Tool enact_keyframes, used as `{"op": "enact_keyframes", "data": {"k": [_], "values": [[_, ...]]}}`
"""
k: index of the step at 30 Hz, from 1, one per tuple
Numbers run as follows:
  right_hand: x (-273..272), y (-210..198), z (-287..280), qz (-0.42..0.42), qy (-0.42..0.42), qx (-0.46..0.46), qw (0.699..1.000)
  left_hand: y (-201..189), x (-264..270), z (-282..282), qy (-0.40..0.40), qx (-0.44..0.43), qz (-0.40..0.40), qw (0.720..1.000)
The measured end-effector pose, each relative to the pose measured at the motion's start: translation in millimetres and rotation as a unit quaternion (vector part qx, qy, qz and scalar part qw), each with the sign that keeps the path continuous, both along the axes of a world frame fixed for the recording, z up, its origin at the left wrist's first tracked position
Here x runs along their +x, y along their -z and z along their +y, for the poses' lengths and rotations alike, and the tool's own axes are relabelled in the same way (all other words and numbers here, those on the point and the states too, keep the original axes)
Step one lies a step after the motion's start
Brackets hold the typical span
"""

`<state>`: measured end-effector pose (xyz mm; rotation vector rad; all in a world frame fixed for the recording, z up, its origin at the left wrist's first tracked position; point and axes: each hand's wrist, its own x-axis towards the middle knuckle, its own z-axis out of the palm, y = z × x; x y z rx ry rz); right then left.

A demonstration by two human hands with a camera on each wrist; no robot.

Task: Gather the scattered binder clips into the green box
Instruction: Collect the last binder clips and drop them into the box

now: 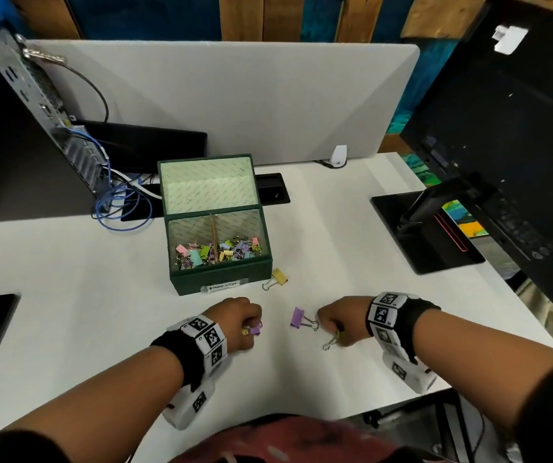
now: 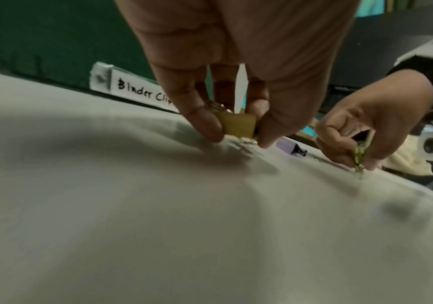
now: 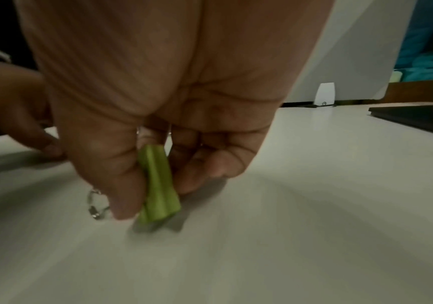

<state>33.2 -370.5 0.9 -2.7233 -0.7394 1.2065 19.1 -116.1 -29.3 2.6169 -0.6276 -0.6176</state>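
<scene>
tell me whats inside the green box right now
The green box holds a pile of pastel binder clips on both sides of a thin divider. The near wall hides the floor's front edge.

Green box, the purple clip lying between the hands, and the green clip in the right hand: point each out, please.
green box [image 1: 223,275]: head view, on its front wall.
purple clip [image 1: 298,317]: head view, on its purple body.
green clip [image 3: 158,185]: right wrist view, on its body between the fingers.

White desk [image 1: 335,235] carries a grey divider panel [image 1: 228,95], a computer tower [image 1: 18,135] with blue cables [image 1: 125,208] at left, a black monitor [image 1: 509,145] at right
</scene>
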Motion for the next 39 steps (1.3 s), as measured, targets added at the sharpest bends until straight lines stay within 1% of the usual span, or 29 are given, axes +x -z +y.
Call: {"op": "enact_keyframes", "data": {"k": [3, 6, 8, 10, 12, 14, 16, 19, 22, 24, 26, 28, 31, 32, 34, 37, 39], "values": [[14, -16, 11, 0.009, 0.058, 0.033, 0.998, -5, 0, 13, -0.053, -0.058, 0.005, 0.997], [32, -45, 31, 0.027, 0.154, 0.114, 0.981, -22, 0, 29, -0.119, -0.131, 0.001, 0.984], [46, -63, 50, 0.011, 0.198, 0.172, 0.965, -37, 4, 42, -0.16, -0.195, -0.021, 0.967], [58, -76, 72, -0.02, 0.231, 0.229, 0.945, -52, 9, 54, -0.198, -0.259, -0.051, 0.944], [66, -85, 94, -0.038, 0.256, 0.29, 0.921, -67, 15, 66, -0.246, -0.298, -0.083, 0.918], [69, -94, 117, -0.034, 0.269, 0.348, 0.898, -78, 22, 77, -0.299, -0.293, -0.112, 0.901], [69, -100, 135, -0.035, 0.264, 0.376, 0.888, -87, 26, 86, -0.323, -0.265, -0.133, 0.898], [69, -99, 144, -0.037, 0.244, 0.385, 0.89, -94, 31, 92, -0.33, -0.251, -0.137, 0.9], [68, -91, 130, -0.09, 0.217, 0.368, 0.9, -94, 37, 93, -0.325, -0.239, -0.147, 0.903], [69, -82, 111, -0.14, 0.216, 0.333, 0.907, -90, 43, 92, -0.318, -0.223, -0.152, 0.909], [69, -70, 89, -0.166, 0.226, 0.289, 0.915, -87, 49, 89, -0.307, -0.194, -0.149, 0.92], [69, -56, 68, -0.163, 0.221, 0.233, 0.933, -81, 53, 85, -0.287, -0.149, -0.137, 0.936], [63, -38, 46, -0.124, 0.151, 0.115, 0.974, -71, 53, 76, -0.25, -0.101, -0.151, 0.951], [61, -33, 42, -0.113, 0.123, 0.081, 0.983, -67, 52, 70, -0.219, -0.087, -0.163, 0.958], [57, -25, 40, -0.099, 0.068, 0.051, 0.991, -63, 44, 54, -0.13, -0.06, -0.167, 0.975], [51, -19, 46, -0.105, -0.012, 0.009, 0.994, -59, 31, 21, 0.022, -0.03, -0.099, 0.994], [47, -16, 52, -0.117, -0.054, -0.022, 0.991, -53, 23, 0, 0.099, 0.012, -0.053, 0.994]]}}
